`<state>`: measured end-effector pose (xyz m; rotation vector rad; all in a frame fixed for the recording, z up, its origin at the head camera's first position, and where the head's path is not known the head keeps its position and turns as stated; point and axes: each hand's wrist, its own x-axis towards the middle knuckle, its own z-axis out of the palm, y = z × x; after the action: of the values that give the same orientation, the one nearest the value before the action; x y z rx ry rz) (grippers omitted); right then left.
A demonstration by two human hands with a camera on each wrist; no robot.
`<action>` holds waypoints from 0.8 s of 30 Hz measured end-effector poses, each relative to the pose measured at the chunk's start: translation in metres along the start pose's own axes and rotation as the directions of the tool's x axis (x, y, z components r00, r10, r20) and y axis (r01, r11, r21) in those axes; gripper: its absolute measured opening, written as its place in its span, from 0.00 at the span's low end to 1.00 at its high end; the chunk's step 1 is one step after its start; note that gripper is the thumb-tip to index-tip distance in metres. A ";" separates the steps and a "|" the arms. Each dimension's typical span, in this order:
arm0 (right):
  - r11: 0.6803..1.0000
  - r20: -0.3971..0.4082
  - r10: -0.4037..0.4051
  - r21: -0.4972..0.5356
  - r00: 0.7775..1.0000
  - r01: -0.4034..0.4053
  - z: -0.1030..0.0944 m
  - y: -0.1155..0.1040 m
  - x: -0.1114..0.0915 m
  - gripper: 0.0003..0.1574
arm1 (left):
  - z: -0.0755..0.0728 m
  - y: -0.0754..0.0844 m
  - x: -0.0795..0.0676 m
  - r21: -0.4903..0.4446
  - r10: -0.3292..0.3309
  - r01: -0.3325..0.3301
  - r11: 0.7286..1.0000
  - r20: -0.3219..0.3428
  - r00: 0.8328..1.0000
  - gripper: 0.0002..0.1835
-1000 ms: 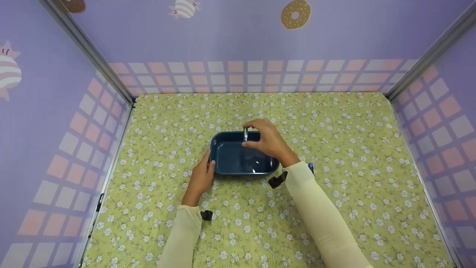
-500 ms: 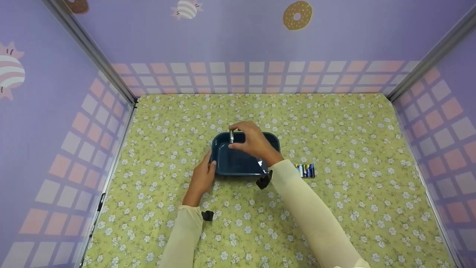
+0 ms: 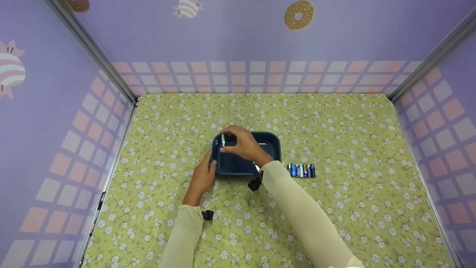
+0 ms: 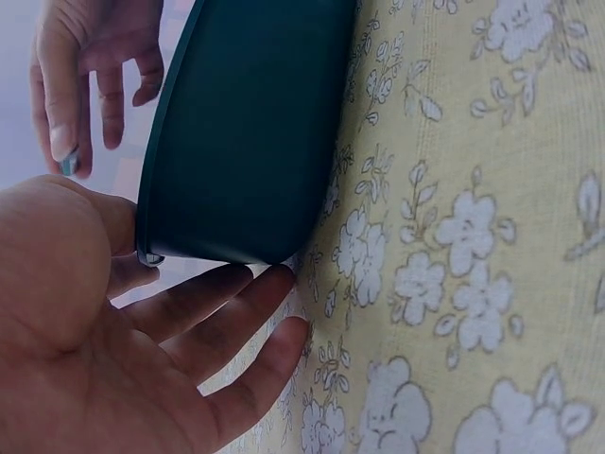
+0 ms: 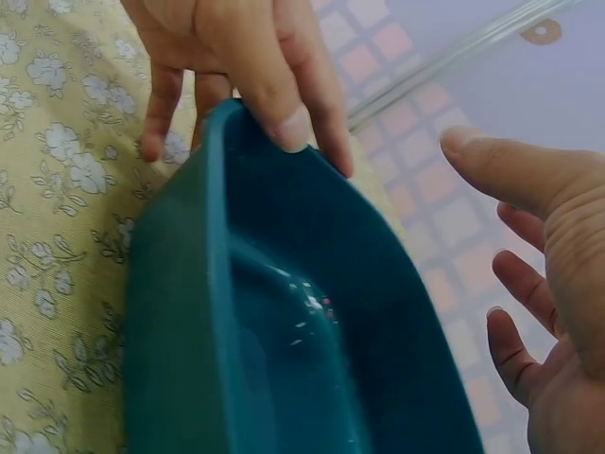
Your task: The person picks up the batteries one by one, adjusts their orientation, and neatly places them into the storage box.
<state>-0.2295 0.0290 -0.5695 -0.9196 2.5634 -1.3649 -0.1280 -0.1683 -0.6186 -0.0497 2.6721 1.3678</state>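
Observation:
A dark teal basin [image 3: 234,168] stands on the floral cloth. My left hand [image 3: 202,175] grips its left end; in the right wrist view the left thumb [image 5: 288,128] hooks over the rim while other fingers lie along the outside. Over the basin's left part, my right hand [image 3: 245,145] pinches a small silvery battery [image 3: 222,140] by its two ends between thumb and finger. One end of this battery [image 4: 70,163] shows at the thumb tip in the left wrist view. In the right wrist view, the right hand [image 5: 567,246] is beside the rim and its battery is hidden.
Several batteries [image 3: 301,170], mostly blue, lie side by side in a row right of the basin. Floral cloth [image 3: 353,208] covers the tabletop. Purple printed walls [image 3: 238,41] with metal corner posts stand at the back and both sides.
My right hand has carried the battery leftward across the basin to its left end. The battery row has come into view from behind the right sleeve. My left hand keeps its grip.

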 end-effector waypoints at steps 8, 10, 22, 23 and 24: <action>0.999 0.001 0.011 0.041 1.000 -0.011 0.014 0.013 0.003 0.34 | 0.001 0.000 0.001 0.010 0.007 -0.007 1.000 -0.008 1.000 0.32; 0.998 0.007 0.025 0.051 1.000 -0.025 0.018 0.016 0.003 0.34 | 0.000 0.000 0.001 0.012 0.008 -0.008 1.000 -0.007 1.000 0.32; 0.991 0.055 0.130 -0.016 0.990 -0.130 0.036 0.027 0.004 0.33 | 0.000 0.001 0.000 -0.012 0.006 -0.006 1.000 -0.001 1.000 0.32; 0.992 0.059 0.129 -0.021 0.990 -0.128 0.038 0.029 0.003 0.33 | 0.001 0.000 0.000 -0.010 0.004 -0.004 1.000 -0.004 1.000 0.32; 0.991 0.061 0.130 -0.032 0.990 -0.128 0.040 0.031 0.003 0.34 | 0.001 0.000 0.001 -0.009 0.003 -0.003 1.000 -0.007 1.000 0.32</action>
<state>-0.2321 0.0109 -0.6169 -0.7728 2.5513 -1.2483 -0.1285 -0.1678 -0.6194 -0.0511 2.6725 1.3833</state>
